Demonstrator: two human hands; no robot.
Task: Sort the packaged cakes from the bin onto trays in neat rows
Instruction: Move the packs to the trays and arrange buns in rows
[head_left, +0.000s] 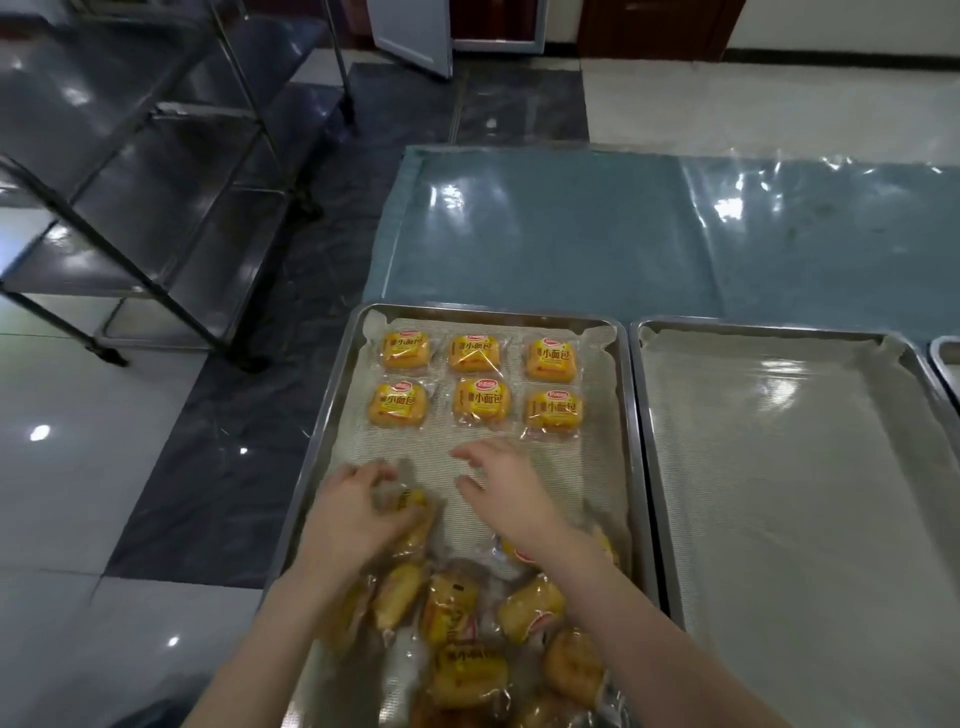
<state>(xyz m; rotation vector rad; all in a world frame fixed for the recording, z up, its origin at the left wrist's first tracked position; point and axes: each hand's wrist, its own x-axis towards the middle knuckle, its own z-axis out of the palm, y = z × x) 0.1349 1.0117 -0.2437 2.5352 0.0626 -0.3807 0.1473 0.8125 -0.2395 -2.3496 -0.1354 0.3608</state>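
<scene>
Head view showed the left hand (353, 514) gripping a blurred wrapped cake (413, 512) at the tray's (587, 483) 8 o'clock. The right hand (504, 493) hovered, fingers spread, seemingly holding nothing. Two rows of cakes (475, 382) lay at 12 o'clock and a loose pile (467, 639) at 6.

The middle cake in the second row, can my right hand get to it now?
Likely yes: the right hand is open just short of that cake, only bare tray liner between them.

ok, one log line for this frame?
left hand: grips packaged cake | right hand: open over tray | placed cakes: two rows of three | loose pile: tray near end | next tray: no cakes
</scene>
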